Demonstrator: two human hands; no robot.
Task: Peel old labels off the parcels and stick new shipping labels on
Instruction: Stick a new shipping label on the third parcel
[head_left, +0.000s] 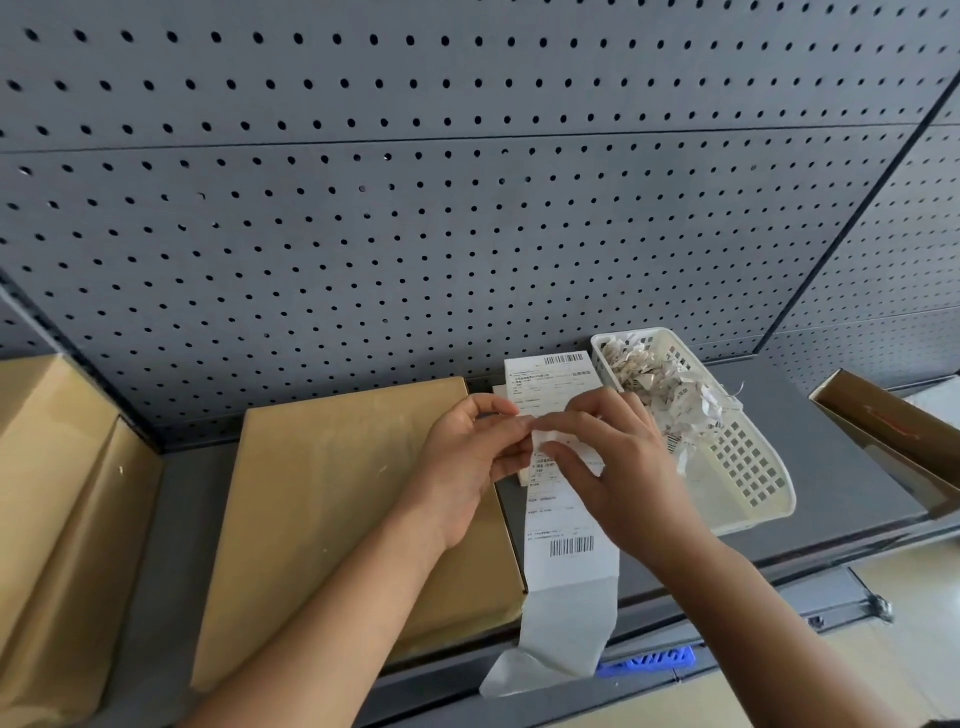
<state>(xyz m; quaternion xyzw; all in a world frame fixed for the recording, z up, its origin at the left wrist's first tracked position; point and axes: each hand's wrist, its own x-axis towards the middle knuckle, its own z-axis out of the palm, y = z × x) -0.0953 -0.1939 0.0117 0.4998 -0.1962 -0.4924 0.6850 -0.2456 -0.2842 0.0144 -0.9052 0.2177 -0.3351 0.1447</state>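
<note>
A flat brown cardboard parcel (332, 509) lies on the grey shelf in front of me. My left hand (470, 457) and my right hand (613, 457) are raised over its right edge, and both pinch the top end of a long white strip of shipping labels (563, 540). The strip hangs down past the shelf's front edge; a printed label with a barcode shows in its middle, and bare backing paper curls at the bottom. Behind my hands lies a stack of printed white labels (550, 376).
A cream plastic basket (748, 467) with crumpled peeled label scraps stands to the right of the hands. Larger brown boxes (57, 499) fill the left. An open cardboard box (893, 431) sits at the far right. A grey pegboard wall (467, 182) backs the shelf.
</note>
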